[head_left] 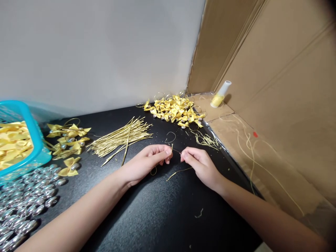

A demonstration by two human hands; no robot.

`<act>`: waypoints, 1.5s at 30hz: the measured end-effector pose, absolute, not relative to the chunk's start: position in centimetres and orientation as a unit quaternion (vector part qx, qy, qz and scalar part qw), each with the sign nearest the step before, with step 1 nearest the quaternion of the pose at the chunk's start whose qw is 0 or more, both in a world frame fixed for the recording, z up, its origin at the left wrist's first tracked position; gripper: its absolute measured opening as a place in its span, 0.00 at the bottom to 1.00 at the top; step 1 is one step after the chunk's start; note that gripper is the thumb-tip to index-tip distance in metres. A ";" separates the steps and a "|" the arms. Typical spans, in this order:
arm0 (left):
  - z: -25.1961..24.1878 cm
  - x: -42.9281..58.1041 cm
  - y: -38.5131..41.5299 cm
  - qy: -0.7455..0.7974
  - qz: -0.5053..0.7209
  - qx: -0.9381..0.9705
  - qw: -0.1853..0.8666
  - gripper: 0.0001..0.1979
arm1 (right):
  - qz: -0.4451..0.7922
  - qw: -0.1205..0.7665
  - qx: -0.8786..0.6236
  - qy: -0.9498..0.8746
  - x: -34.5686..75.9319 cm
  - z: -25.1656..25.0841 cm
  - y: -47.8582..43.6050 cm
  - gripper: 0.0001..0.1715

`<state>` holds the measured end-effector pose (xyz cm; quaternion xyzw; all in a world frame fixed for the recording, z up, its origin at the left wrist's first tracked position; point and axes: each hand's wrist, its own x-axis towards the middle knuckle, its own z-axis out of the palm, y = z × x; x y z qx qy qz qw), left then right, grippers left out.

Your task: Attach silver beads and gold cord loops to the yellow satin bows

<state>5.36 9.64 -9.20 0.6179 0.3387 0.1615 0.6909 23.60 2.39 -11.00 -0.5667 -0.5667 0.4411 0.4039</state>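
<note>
Over the black table, my left hand [154, 155] is closed in a pinch on a gold cord [172, 147], whose short end sticks up past the thumb. My right hand [201, 162] pinches a thin strand [176, 151] that stretches tight across the small gap from the left fingers. From under the right hand, a length of gold cord [178, 171] hangs out to the left. A loop of cord [153, 170] shows below my left hand. Just left of that hand lies a bundle of cut gold cords [123, 136]. My fingers partly hide what they grip.
A blue basket [39, 140] holds yellow bows; silver beads [34, 196] spread before it. Bows with beads [70, 166] lie beside them. A pile of finished-looking yellow bows [175, 110] sits at the back, near cord scraps [207, 140]. A white spool [222, 94] stands on cardboard at right.
</note>
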 end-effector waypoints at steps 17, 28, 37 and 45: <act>-9.2 5.4 9.7 0.331 0.149 0.565 0.741 0.17 | 0.456 0.418 -0.562 -0.549 23.4 -11.0 2.4 0.17; -9.3 5.5 9.4 0.352 0.146 0.599 0.704 0.15 | 0.532 0.510 -0.535 -0.412 23.8 -11.8 2.7 0.24; -5.9 3.9 6.3 0.267 -0.002 0.796 0.543 0.08 | 0.540 0.627 -0.462 -0.320 24.1 -11.7 3.2 0.23; -8.3 2.0 9.9 0.319 0.036 0.937 0.138 0.20 | 0.393 0.517 -0.555 -0.520 27.0 -10.6 4.6 0.24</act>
